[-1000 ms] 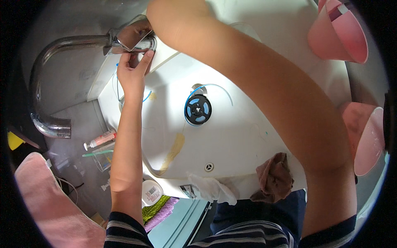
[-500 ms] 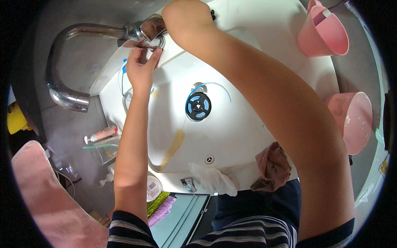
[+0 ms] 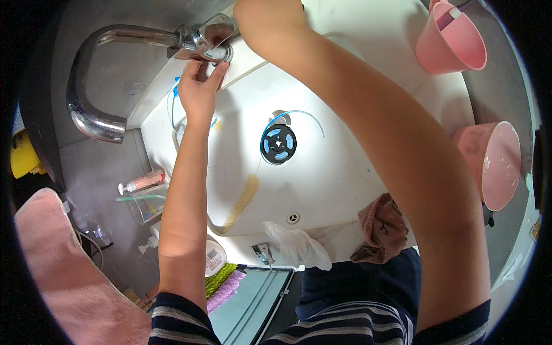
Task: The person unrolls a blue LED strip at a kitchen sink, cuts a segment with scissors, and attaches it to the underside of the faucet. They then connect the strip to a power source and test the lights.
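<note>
A chrome faucet (image 3: 214, 33) with a long curved spout stands at the back left corner of the white sink (image 3: 322, 190). With thumb and fingers, my left hand (image 3: 198, 86) grips the round base ring of the faucet from the front. My right hand (image 3: 267, 20) is bent over beside the faucet body at the top of the view; its fingers are hidden behind the wrist. In the basin, near the drain, lies a black reel (image 3: 279, 145) with blue segments. A thin blue strip (image 3: 313, 118) curls away from it.
A pink cup (image 3: 443, 49) with a handle inside and a pink bucket (image 3: 497, 167) stand at right. A brown cloth (image 3: 380, 233) and a clear plastic bag (image 3: 299, 247) drape the front rim. At left are a pump bottle (image 3: 144, 181) and a pink towel (image 3: 63, 259).
The view has shifted slightly. Both hands stay at the faucet; my left fingers still hold its base, and the reel lies where it was.
</note>
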Demonstrator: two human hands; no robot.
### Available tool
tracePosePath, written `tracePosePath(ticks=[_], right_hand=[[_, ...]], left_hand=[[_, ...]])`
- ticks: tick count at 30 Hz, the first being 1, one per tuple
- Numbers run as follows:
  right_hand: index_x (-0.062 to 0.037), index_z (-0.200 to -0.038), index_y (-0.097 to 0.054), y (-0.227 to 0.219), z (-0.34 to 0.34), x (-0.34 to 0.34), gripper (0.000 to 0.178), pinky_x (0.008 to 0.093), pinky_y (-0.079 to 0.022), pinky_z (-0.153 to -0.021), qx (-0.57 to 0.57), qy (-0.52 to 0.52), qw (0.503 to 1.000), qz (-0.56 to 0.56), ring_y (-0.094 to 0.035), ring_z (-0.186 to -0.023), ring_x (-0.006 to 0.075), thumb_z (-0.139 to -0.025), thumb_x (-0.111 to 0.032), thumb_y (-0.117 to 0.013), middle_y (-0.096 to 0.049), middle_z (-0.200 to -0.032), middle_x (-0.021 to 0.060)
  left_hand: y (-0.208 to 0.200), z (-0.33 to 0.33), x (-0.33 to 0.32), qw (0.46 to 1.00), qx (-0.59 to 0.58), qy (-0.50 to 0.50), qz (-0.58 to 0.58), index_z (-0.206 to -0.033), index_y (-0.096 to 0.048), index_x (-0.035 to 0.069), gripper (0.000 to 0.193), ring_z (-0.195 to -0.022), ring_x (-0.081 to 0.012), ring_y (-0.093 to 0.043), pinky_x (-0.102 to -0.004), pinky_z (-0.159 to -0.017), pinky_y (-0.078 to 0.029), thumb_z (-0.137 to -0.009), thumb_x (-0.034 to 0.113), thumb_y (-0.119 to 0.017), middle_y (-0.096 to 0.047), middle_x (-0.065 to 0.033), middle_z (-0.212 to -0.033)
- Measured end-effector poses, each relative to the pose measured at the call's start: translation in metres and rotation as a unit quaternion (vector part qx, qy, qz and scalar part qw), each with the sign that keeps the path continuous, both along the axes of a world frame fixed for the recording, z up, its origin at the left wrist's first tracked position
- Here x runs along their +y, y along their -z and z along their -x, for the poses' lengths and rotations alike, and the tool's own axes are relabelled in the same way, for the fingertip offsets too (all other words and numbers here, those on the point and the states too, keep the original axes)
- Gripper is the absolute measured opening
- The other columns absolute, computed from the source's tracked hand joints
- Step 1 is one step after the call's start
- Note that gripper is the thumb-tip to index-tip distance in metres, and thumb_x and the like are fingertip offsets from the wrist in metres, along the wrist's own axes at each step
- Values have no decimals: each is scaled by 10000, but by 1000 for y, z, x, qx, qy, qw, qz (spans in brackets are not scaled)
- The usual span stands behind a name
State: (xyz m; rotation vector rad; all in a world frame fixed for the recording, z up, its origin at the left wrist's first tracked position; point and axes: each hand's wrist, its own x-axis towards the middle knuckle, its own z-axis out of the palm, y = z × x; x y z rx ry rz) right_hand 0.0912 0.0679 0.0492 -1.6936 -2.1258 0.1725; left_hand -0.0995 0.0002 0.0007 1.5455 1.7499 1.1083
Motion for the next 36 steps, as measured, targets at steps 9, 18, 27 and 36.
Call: tracePosePath(ticks=[9, 18, 27, 36], right_hand=[[-126, -885, -801, -2, 8, 6, 183, 379, -590, -739, 40, 1, 998, 45, -748, -916, 262, -886, -123, -618, -768, -940, 99], [-90, -903, -793, -4, 8, 1, 189, 390, -593, -751, 20, -8, 999, 40, -748, -898, 283, -885, -113, -607, -766, -936, 124], [-70, -886, -786, 1, 9, 8, 201, 415, -588, -762, 8, -44, 999, 2, -736, -886, 310, -879, -137, -596, -755, -922, 156], [-50, -919, -778, -9, 2, 2, 213, 445, -566, -818, -31, -77, 996, 35, -719, -919, 348, -860, -162, -608, -744, -957, 182]], left_hand=[[7, 12, 2, 987, 147, 21, -54, -944, -646, -14, 264, -756, -91, -519, -234, -643, -440, -853, 162, -821, -590, -6, -895], [-11, 2, -3, 971, 236, 17, -45, -878, -683, -20, 352, -774, -202, -506, -342, -717, -441, -797, 277, -854, -599, -67, -844], [-7, 10, 0, 974, 215, 29, -66, -868, -676, -19, 386, -772, -200, -518, -339, -704, -443, -757, 286, -884, -610, -66, -849], [3, 23, 3, 997, -57, 23, -36, -1003, -708, -36, 420, -884, -120, -600, -260, -799, -483, -737, 220, -910, -699, -49, -1052]])
